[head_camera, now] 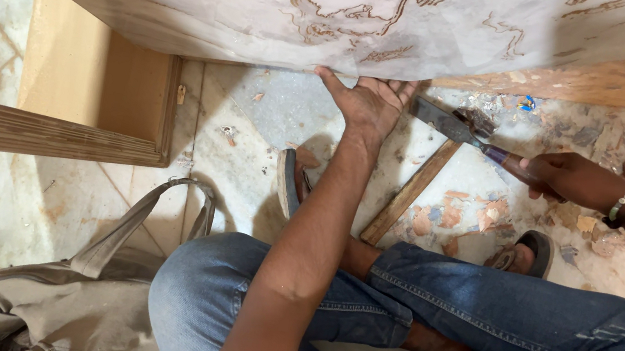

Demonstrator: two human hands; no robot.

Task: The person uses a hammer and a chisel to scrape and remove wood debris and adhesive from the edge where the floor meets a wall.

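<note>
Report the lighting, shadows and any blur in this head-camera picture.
Head view: soft daylight, no harsh glare. The left hand casts a faint shadow on the marble floor beneath the laminate panel. The right hand and its chisel look slightly motion-soft. The jeans and canvas bag at the bottom edge stay fairly sharp.

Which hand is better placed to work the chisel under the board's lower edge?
Right, probably. The right hand grips the chisel, whose blade points at the board edge. The left hand is pressed flat against that edge, apparently bracing it.
</note>
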